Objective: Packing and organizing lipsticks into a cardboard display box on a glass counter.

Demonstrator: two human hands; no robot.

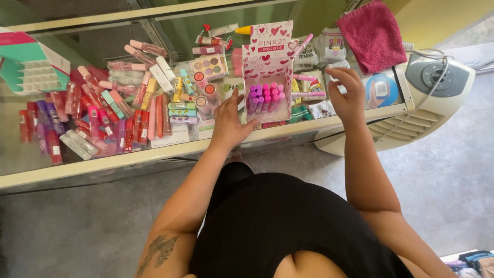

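now we take the glass counter point(154, 150) first, wide across the view, and on it, toward its right end, stands the pink heart-printed display box point(267, 69). left of the box lies a crowd of lip gloss tubes point(103, 113) and an eyeshadow palette point(210, 66); behind and right of the box a pink cloth point(373, 33) is draped. purple and pink tubes point(266, 97) stand upright in the box tray. our left hand point(229, 121) rests just left of the box, fingers loosely spread, touching its side. our right hand point(346, 92) hovers right of the box, apart from it, fingers curled, holding nothing.
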